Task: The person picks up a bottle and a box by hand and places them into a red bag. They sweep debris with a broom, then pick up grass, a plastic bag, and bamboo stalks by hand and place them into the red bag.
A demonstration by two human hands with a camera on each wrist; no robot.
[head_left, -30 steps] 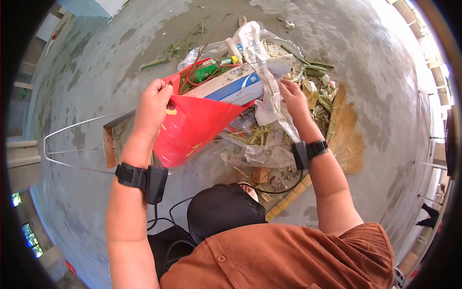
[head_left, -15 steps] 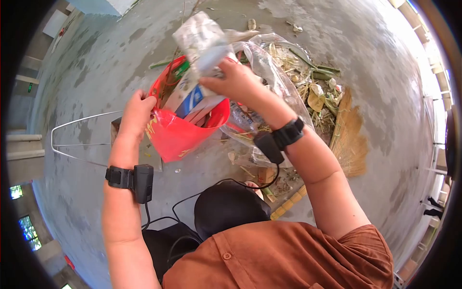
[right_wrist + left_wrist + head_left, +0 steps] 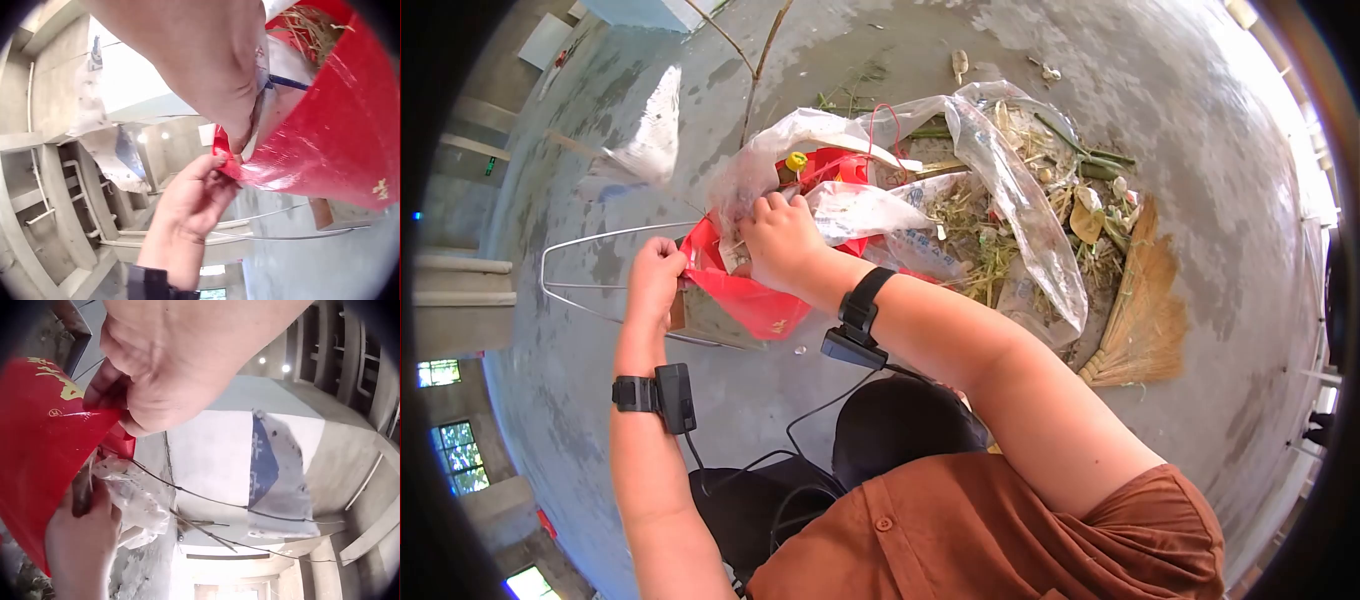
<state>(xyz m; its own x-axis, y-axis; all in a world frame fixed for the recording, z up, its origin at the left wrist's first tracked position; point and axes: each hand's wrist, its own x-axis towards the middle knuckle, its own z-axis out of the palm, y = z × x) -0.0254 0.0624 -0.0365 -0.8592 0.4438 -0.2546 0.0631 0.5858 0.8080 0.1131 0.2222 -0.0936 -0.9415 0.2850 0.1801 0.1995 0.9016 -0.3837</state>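
Note:
In the head view, my left hand (image 3: 655, 280) pinches the rim of a red plastic bag (image 3: 760, 305) with yellow lettering. My right hand (image 3: 785, 245) is at the bag's mouth with bent fingers, its fingertips hidden among the contents; I cannot tell whether it grips anything. White plastic (image 3: 870, 210) with blue print lies beside it. A yellow-capped bottle (image 3: 796, 160) shows just beyond. In the air at the upper left is a blurred whitish sheet (image 3: 650, 140), which in the left wrist view shows as a grimy sheet (image 3: 275, 475) with a blue printed patch.
A large clear plastic bag (image 3: 1030, 250) lies over a heap of straw and plant scraps (image 3: 990, 230). On the right of the heap is a straw broom (image 3: 1145, 310). A metal wire frame (image 3: 590, 288) stands out at left. Thin twigs (image 3: 755, 80) rise beyond the bag.
My right hand has come left to the bag's mouth and let go of the white sheet, which is now in the air at the upper left. My left hand and the bag moved slightly left.

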